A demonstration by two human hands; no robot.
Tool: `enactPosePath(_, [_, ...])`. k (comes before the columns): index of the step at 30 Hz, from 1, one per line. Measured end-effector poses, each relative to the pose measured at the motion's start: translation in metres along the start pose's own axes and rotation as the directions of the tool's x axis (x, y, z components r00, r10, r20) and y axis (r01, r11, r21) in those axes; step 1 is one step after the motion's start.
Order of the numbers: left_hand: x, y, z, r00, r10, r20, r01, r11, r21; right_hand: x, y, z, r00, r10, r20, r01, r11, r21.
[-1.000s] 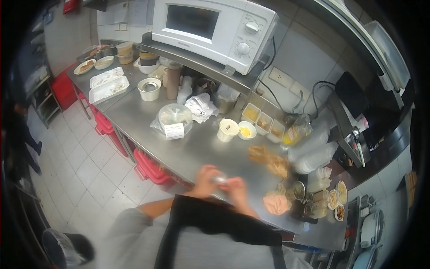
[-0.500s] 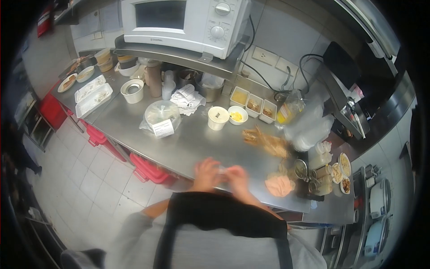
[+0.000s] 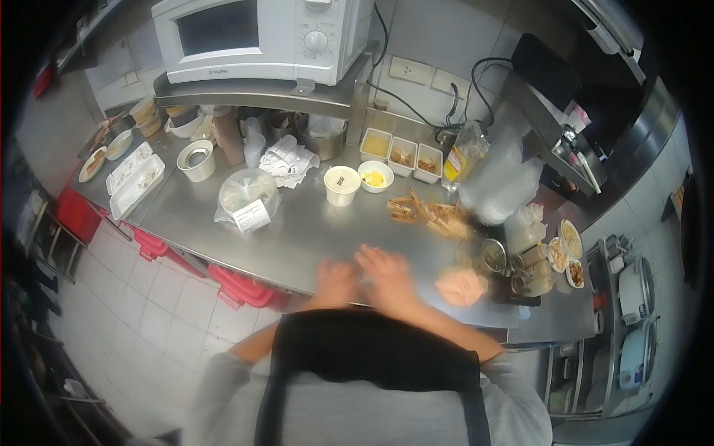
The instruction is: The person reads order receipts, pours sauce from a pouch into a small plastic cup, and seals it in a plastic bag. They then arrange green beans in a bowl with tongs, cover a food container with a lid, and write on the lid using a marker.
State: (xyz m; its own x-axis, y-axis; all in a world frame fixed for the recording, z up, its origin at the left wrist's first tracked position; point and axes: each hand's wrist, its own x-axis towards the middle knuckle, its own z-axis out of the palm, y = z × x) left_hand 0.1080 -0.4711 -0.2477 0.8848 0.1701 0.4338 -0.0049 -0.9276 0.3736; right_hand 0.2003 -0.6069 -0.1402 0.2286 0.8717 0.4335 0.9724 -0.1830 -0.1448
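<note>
Close together at the front edge of the steel counter [image 3: 297, 249], my left hand [image 3: 337, 284] and my right hand [image 3: 387, 276] are both smeared by motion. Something small and pale may lie between them, but I cannot make it out. To the right of my right hand rests a crumpled peach-coloured cloth [image 3: 461, 286]. Beyond the hands stand a lidded white tub [image 3: 342, 186] with writing on top and a white bowl of yellow food [image 3: 375, 177]. A tied plastic bag holding a round container [image 3: 249, 195], with a white label [image 3: 252, 215], sits further left.
Brown wooden-looking sticks [image 3: 428, 212] lie right of centre. Behind them are several small food trays [image 3: 402, 157] and a yellow-labelled bottle [image 3: 460, 163]. Jars and sauce bottles [image 3: 532, 260] crowd the right end. A microwave [image 3: 253, 41] stands on the shelf; an open foam box [image 3: 136, 181] lies left.
The camera view has shifted, so the counter items appear further left and a little higher. My right hand has risen slightly, its fingers now pointing forward. The small pale thing between my hands shows less.
</note>
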Motion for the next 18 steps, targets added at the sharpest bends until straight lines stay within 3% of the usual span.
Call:
enactPosePath(1, [0.007,0.007,-0.009,1.000,0.027,-0.015,-0.027,1.000,0.005,-0.005,0.004,0.010,0.997,-0.028,0.076,0.033,0.997,-0.069])
enactPosePath(2, [0.011,0.012,-0.017,0.998,0.055,-0.029,-0.055,0.998,0.010,-0.014,0.018,0.030,0.958,0.060,0.279,-0.017,0.988,-0.154])
enactPosePath(5, [0.018,0.011,-0.020,0.993,0.115,-0.027,-0.114,0.993,0.043,-0.032,0.031,0.035,0.953,0.061,0.296,-0.070,0.997,0.022])
enactPosePath(6, [0.019,0.015,-0.023,0.986,0.145,-0.088,-0.145,0.989,0.009,-0.038,0.033,0.037,0.951,0.113,0.287,-0.193,0.944,0.269])
enactPosePath(8, [0.021,0.024,-0.030,0.956,0.212,-0.201,-0.229,0.971,-0.066,-0.046,0.032,0.042,0.938,0.231,0.258,-0.346,0.625,0.699])
enactPosePath(9, [0.021,0.026,-0.022,0.951,0.217,-0.220,-0.236,0.969,-0.067,-0.046,0.030,0.035,0.857,0.305,0.415,-0.505,0.342,0.792])
enactPosePath(11, [0.019,0.027,-0.002,0.941,0.215,-0.262,-0.240,0.968,-0.068,-0.043,0.020,0.008,0.682,0.245,0.689,-0.620,-0.306,0.723])
enactPosePath(14, [0.029,0.035,0.018,0.918,0.188,-0.349,-0.246,0.961,-0.130,-0.042,0.017,-0.014,0.686,0.278,0.673,-0.506,-0.483,0.715])
enactPosePath(18, [0.036,0.038,0.060,0.906,0.183,-0.383,-0.260,0.952,-0.160,-0.057,0.029,-0.030,0.753,0.275,0.597,-0.533,-0.278,0.799])
